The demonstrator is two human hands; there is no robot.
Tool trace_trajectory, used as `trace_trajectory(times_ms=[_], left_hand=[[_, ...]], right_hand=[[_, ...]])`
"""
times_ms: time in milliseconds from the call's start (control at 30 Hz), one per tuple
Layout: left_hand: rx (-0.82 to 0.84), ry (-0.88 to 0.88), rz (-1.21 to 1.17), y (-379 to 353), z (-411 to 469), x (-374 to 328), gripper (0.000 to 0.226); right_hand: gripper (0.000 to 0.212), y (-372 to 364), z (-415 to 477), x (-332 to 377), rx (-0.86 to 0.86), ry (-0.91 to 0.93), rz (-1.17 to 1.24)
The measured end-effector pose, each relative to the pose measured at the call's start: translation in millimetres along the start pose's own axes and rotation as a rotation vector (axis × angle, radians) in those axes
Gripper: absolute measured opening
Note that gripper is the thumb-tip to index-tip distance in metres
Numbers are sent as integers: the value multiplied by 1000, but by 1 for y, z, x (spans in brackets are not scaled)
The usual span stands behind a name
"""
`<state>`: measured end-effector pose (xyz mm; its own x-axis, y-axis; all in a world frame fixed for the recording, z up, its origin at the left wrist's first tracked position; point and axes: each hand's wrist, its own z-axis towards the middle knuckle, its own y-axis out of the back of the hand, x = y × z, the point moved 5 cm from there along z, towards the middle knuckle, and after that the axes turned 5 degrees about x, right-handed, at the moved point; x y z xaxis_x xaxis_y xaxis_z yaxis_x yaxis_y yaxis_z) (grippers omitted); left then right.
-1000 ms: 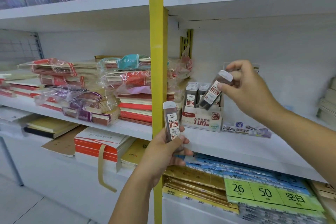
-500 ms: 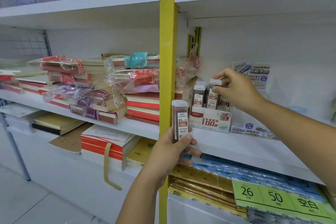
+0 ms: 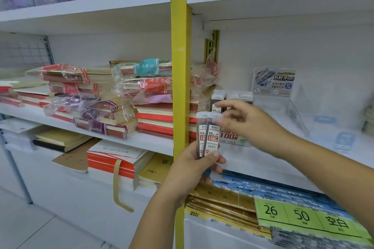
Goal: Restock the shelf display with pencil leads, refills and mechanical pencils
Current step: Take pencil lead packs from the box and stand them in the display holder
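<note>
Two slim, flat lead cases (image 3: 208, 134) of clear, smoky plastic with pale caps and red-and-white labels stand upright side by side in the left hand (image 3: 194, 170). Its grip is closed on their lower ends, thumb across the front below the labels, so most of each case sticks up above the fingers. The right hand (image 3: 249, 125) is just beside them, slightly blurred, with its fingertips at the cap of the right-hand case; whether its grip has closed on that cap or is only touching it cannot be told.

Behind the hands a small cardboard display box (image 3: 232, 139) with red print sits on the white shelf (image 3: 283, 159), and more cases with pale caps (image 3: 232, 95) stand in it in tight rows. A glossy printed card (image 3: 273, 82) stands further back. A yellow metal post (image 3: 181, 66) divides the bays; to its left lie stacks of notebooks (image 3: 101, 95) in crinkled clear wrap.

Half a second ago the right hand was up at the display box, fingers on the cases standing in it, and the left hand showed one case. Now the right hand has come down to the left hand, where two cases show, and it is empty of the case it carried a second ago.
</note>
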<state>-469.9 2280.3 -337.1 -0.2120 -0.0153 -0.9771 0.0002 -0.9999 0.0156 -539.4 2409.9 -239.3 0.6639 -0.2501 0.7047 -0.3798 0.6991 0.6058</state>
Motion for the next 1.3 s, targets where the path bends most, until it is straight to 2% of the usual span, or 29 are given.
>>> trace_trajectory(times_ms=[100, 233, 300, 367, 467, 533, 700, 833, 1000, 1067, 1167, 1200, 1267, 1300], left_hand=[[6, -12, -4, -6, 1, -1, 22], [-57, -9, -42, -5, 1, -1, 27], [-90, 1, -46, -2, 1, -1, 29], [-111, 5, -32, 1, 1, -1, 29], [-129, 6, -4, 3, 1, -2, 29], [-134, 7, 8, 3, 1, -2, 29], [-135, -2, 19, 4, 2, -2, 26], [-153, -10, 6, 6, 4, -3, 20], [-202, -59, 12, 5, 6, -7, 17], [-208, -77, -2, 0, 9, -10, 15], [-185, -115, 15, -10, 18, -16, 14], [-175, -129, 12, -14, 21, -18, 14], [-182, -158, 32, -23, 29, -19, 14], [-210, -181, 77, -27, 32, -19, 15]], right_hand=[[32, -9, -3, -2, 9, -53, 67], [22, 22, 1, -1, -260, -26, 130], [22, 47, 5, 6, -420, 74, 61], [22, 62, 12, 13, -487, 172, -113], [23, 63, 26, 9, -432, 173, -460], [27, 58, 33, -1, -382, 142, -594], [35, 47, 43, -22, -279, 67, -575], [30, 50, 47, -30, -363, 67, -826], [35, 51, 38, -30, -386, 33, -934], [33, 48, 24, -18, -401, 100, -792], [25, 30, 3, -5, -196, 111, -169], [24, 24, 0, -4, -130, 93, -38], [26, 22, -3, -5, -95, 60, 60], [25, 29, -3, -5, -136, 55, 80]])
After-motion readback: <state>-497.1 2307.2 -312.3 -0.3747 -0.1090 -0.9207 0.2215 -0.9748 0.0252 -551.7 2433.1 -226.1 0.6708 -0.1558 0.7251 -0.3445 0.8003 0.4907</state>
